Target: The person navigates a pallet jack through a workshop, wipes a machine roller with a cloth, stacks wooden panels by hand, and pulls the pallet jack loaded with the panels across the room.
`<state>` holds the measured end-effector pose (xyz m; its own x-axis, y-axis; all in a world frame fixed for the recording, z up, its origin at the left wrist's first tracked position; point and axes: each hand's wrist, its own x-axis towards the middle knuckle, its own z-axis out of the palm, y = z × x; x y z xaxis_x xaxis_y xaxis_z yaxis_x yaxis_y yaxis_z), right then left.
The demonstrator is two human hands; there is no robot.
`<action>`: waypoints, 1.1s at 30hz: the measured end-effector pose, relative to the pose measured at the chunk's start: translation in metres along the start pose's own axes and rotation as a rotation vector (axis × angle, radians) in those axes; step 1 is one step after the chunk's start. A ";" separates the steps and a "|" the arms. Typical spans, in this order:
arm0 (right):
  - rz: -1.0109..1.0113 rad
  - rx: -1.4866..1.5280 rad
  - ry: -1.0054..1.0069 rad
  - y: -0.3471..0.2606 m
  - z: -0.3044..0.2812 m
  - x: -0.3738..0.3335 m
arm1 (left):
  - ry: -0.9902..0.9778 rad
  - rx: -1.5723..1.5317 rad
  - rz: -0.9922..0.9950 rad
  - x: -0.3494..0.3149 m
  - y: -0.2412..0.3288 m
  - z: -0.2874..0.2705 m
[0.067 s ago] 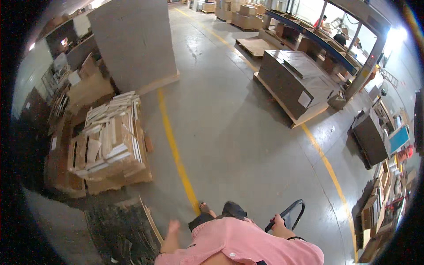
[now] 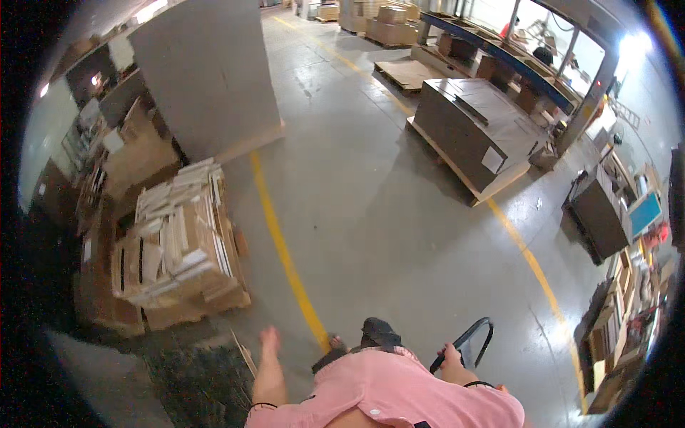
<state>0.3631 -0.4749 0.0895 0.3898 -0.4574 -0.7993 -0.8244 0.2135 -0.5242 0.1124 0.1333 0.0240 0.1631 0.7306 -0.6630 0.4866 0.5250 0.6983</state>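
My right hand point(image 2: 450, 357) is closed around one side of a black looped handle point(image 2: 488, 335), like that of a pallet jack, beside my right hip. Whatever the handle belongs to is out of sight. At my left side, my left hand point(image 2: 270, 339) hangs away from the body with nothing in it, its fingers loosely stretched and a little blurred. Nearest to that hand is a stack of wood and board offcuts point(image 2: 189, 235) on a pallet, ahead and to the left, apart from it.
Yellow floor lines point(image 2: 280, 246) run along both sides of the grey aisle. A tall grey stack point(image 2: 207, 78) stands far left. On the right, a dark wrapped load point(image 2: 457, 128) sits on a pallet, with a grey box point(image 2: 601, 217) and boards point(image 2: 603, 328) nearer.
My left hand has swung forward and upward. The floor and stacks have shifted slightly in view as I walk. My right hand keeps its grip on the handle.
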 end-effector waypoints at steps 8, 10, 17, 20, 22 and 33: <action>-0.073 0.148 0.144 -0.068 0.258 -0.032 | -0.221 0.030 0.746 0.113 0.453 0.143; -0.098 0.239 0.196 -0.093 0.319 -0.005 | -0.365 -0.138 0.623 0.190 0.452 0.174; 0.018 0.090 0.191 -0.203 0.493 -0.057 | -0.604 0.851 0.281 0.258 0.339 0.167; 0.039 0.176 0.279 -0.234 0.583 -0.056 | -0.642 0.879 0.176 0.281 0.384 0.201; 0.011 0.148 0.179 -0.244 0.629 -0.035 | -0.657 0.888 0.178 0.324 0.437 0.228; 0.222 -0.080 0.464 -0.296 0.877 -0.026 | -0.471 0.170 0.118 0.746 0.916 0.429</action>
<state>0.9563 0.2308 0.0077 -0.0066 -0.7472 -0.6646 -0.9024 0.2908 -0.3179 1.0480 0.9716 0.0530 0.5754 0.4841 -0.6592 0.5677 0.3438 0.7480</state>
